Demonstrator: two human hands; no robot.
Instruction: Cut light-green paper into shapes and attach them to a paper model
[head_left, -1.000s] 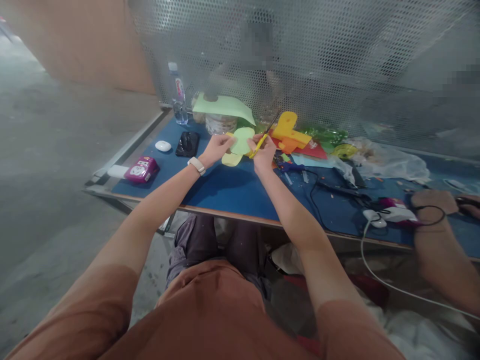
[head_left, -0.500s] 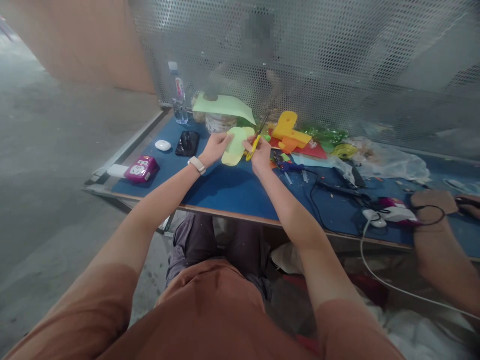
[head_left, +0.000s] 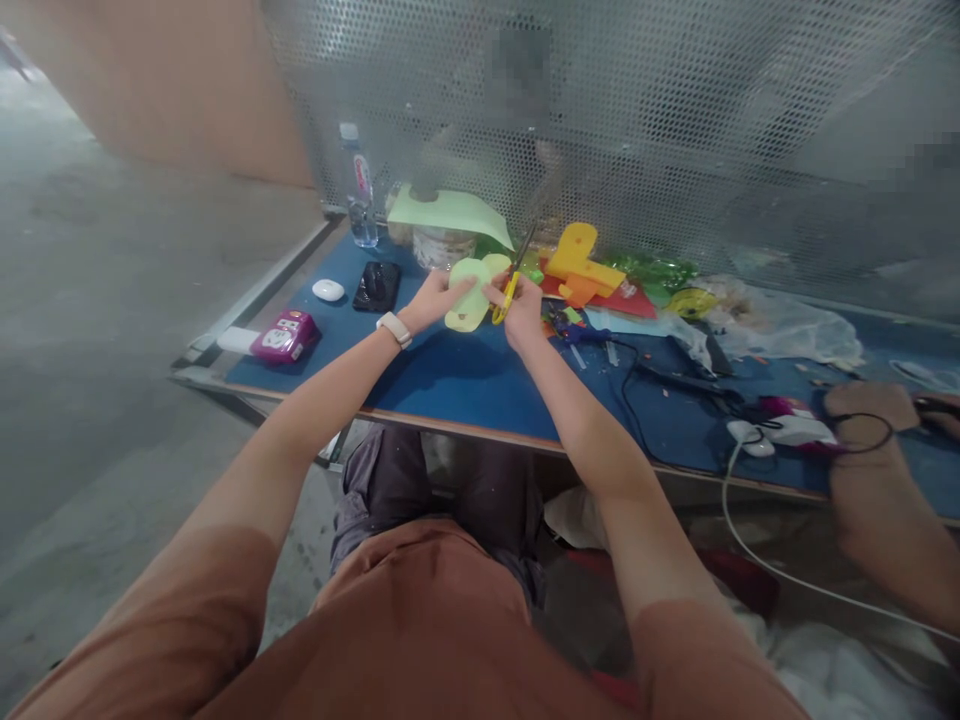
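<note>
Above the blue table (head_left: 465,380), my left hand (head_left: 430,300) pinches a pale green foam piece (head_left: 469,292) with a rounded outline. My right hand (head_left: 519,308) is closed on yellow-handled scissors (head_left: 512,282), whose blades point up and away along the right edge of the green piece. The two hands are close together over the far middle of the table. A pale band is on my left wrist.
Behind the hands lie a green sheet (head_left: 448,209) over a jar, orange and yellow foam shapes (head_left: 579,262), a water bottle (head_left: 361,187), a black phone (head_left: 376,285), a white case (head_left: 328,290) and a pink box (head_left: 283,336). Cables and another person's forearm (head_left: 877,470) lie right. A perforated metal screen (head_left: 675,120) backs the table.
The green piece has been turned and drawn a little leftward between my hands. The scissors have swung from slanting right to a steeper, more upright angle against its edge.
</note>
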